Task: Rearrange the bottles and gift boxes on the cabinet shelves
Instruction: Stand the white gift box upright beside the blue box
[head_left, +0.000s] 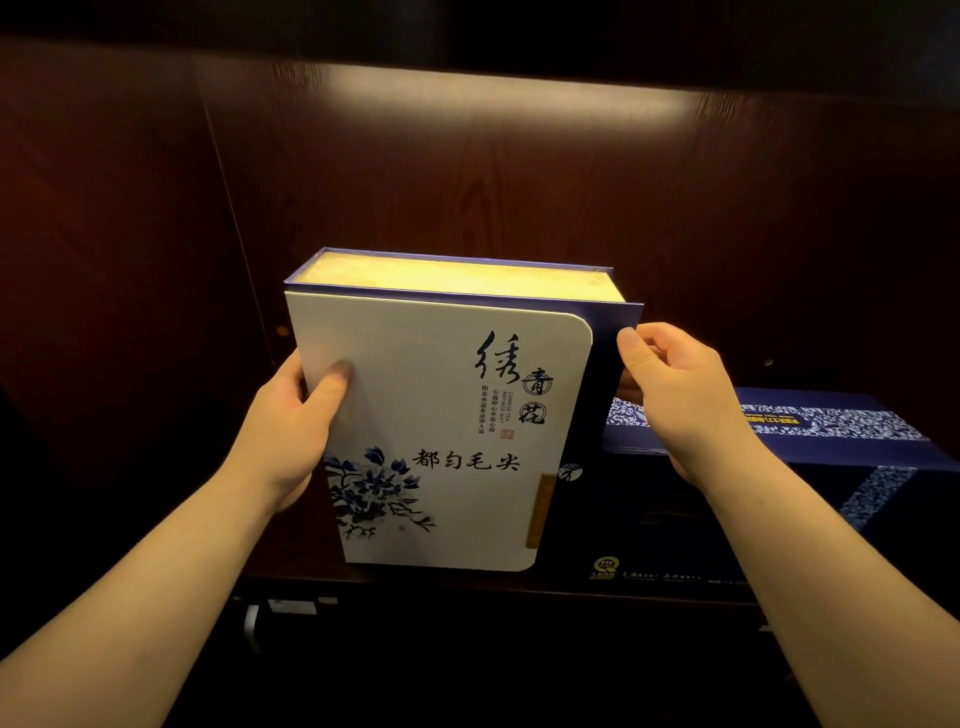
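Note:
A tall book-shaped gift box (441, 405) stands upright in the middle of the dark wooden cabinet shelf (291, 569). Its front is white with black calligraphy and a blue flower, its spine navy, its top cream. My left hand (298, 415) grips the box's left edge, thumb on the front face. My right hand (680, 395) pinches the navy right edge between thumb and fingers. A second gift box (831, 431), navy with blue-and-white patterned bands, lies flat on the shelf to the right, partly behind my right hand.
The cabinet's back panel (493, 171) and left side wall (104, 234) are dark reddish wood, lit from above. A dark carton with small printed logos (649, 545) sits low at the right front. A metal bracket (252, 621) shows below the shelf edge.

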